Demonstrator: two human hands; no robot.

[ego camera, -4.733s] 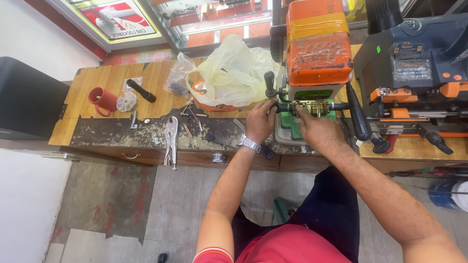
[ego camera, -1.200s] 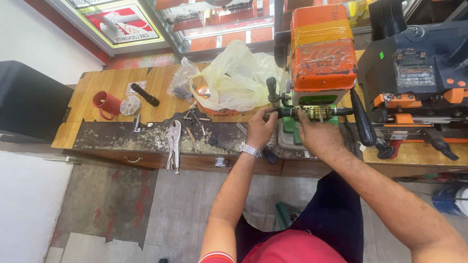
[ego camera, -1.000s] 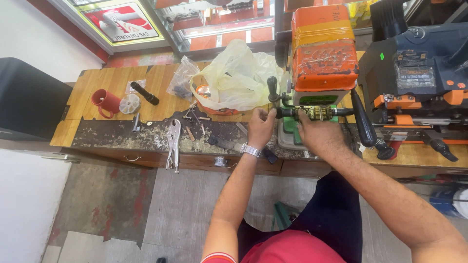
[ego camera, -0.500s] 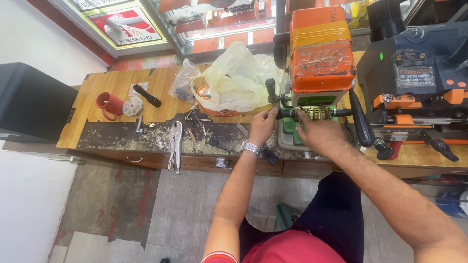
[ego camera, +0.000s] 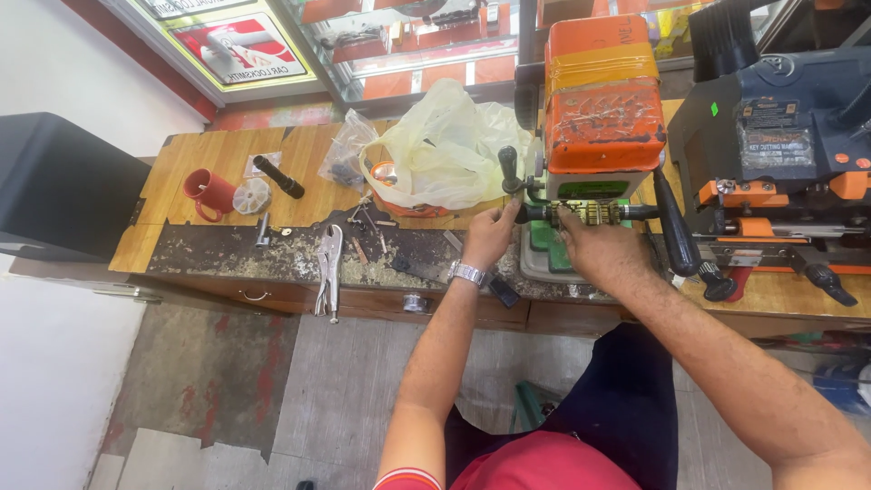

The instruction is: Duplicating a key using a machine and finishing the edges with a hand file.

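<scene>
Both hands worked the orange key cutter (ego camera: 601, 100) at the worktop's (ego camera: 227, 259) front edge.
Left hand (ego camera: 490, 234) gripped the carriage (ego camera: 588, 214) end, right hand (ego camera: 601, 256) lay on it, grip unclear; steady, even pressure suited.

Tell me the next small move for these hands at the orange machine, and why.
Probably a slight slide of the carriage sideways: both the left hand and the right hand already grip it under the orange machine, with the brass-coloured pieces lined up there.

Orange key-cutting machine (ego camera: 599, 100) upright at bench's far edge; its brass-toothed clamp carriage (ego camera: 588, 213) horizontal along the near side.
</scene>
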